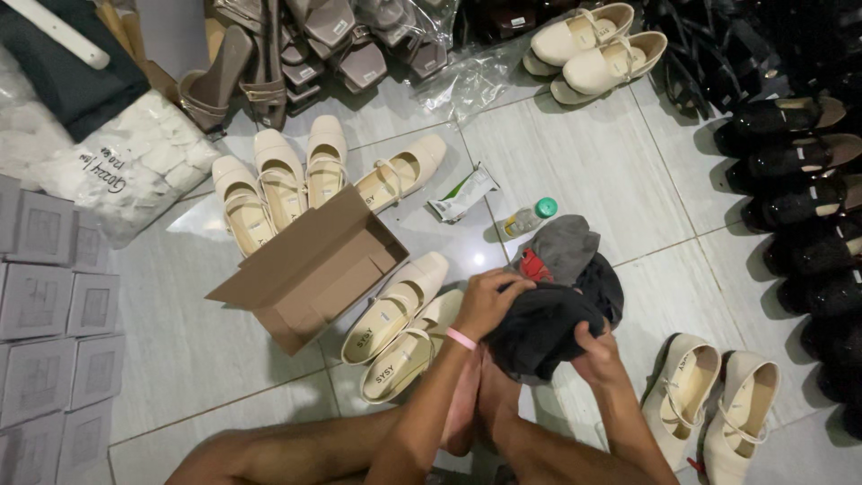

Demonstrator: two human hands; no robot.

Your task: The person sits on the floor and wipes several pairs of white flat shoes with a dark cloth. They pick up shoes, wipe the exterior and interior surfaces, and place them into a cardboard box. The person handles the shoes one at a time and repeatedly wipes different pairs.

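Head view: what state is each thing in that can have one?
Cardboard box: open, lying tipped on the tile floor.
Black cloth: bunched, gripped by both hands.
Left hand: closed on the cloth.
Right hand: closed on the cloth.
Small bottle: lying down, green cap on.

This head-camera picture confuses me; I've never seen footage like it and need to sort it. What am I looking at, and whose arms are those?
The camera sits on a person's head and looks down, so the arms are the wearer's own, sitting on a tiled floor. The left hand, with a pink wristband, and the right hand both grip a black cloth. Around them lie cream shoes, an open cardboard box, a small green-capped bottle and rows of black shoes.
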